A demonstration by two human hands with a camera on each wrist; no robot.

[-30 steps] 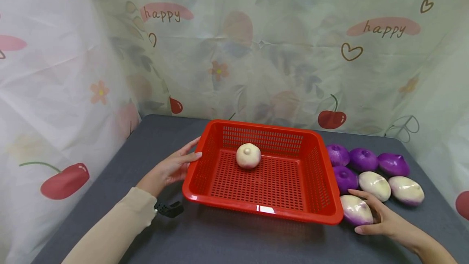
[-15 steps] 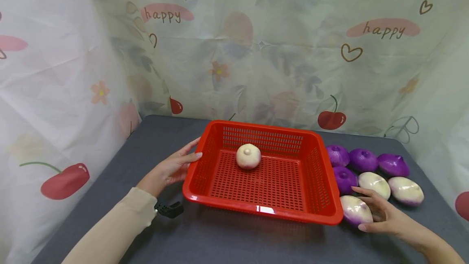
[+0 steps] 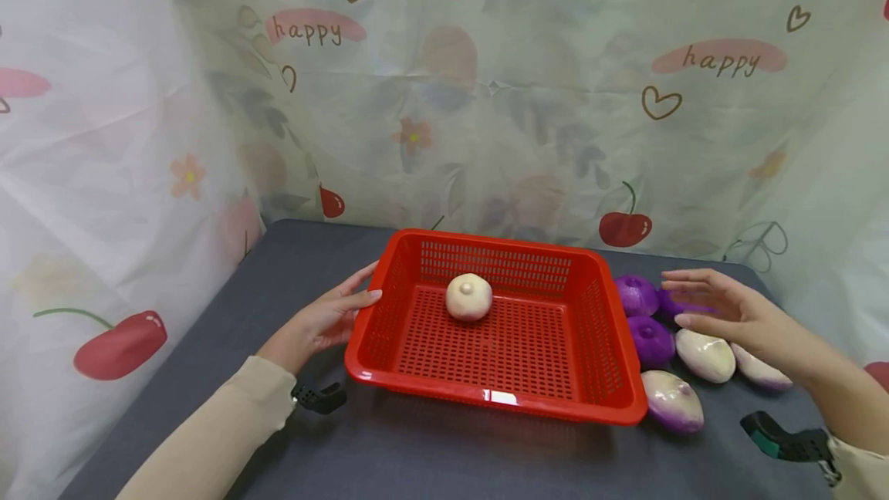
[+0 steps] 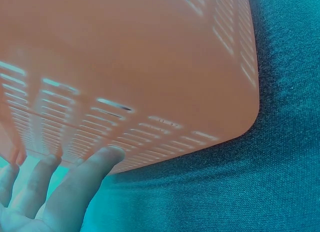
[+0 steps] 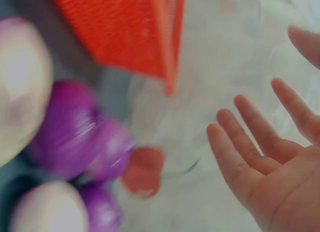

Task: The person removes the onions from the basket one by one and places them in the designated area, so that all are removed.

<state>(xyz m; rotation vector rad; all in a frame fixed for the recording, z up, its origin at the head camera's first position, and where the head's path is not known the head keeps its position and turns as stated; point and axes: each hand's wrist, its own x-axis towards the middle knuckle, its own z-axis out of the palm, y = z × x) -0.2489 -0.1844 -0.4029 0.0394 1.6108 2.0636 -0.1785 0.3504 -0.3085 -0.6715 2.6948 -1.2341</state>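
Note:
My left hand (image 3: 333, 311) holds the left rim of a red plastic basket (image 3: 496, 400), thumb over the rim. In the left wrist view its fingers (image 4: 80, 187) meet the slotted outer wall. One white turnip (image 3: 468, 297) lies inside the basket. My right hand (image 3: 729, 311) is raised over the vegetables right of the basket, holding nothing; the right wrist view shows its fingers spread. Below it are shiny purple onions (image 3: 651, 342), some partly hidden by the hand. A white-and-purple turnip (image 3: 672, 401) lies at the basket's front right corner, with two more turnips (image 3: 704, 355) behind it.
A dark grey cloth-covered table (image 3: 444, 461) carries everything. Patterned white curtains (image 3: 528, 137) hang behind and at both sides. Dark straps (image 3: 785, 438) sit at both wrists. The vegetables stand close along the basket's right wall.
My right hand has left the front turnip and moved up and back over the purple onions. That turnip stays in place. The left hand and basket keep their position.

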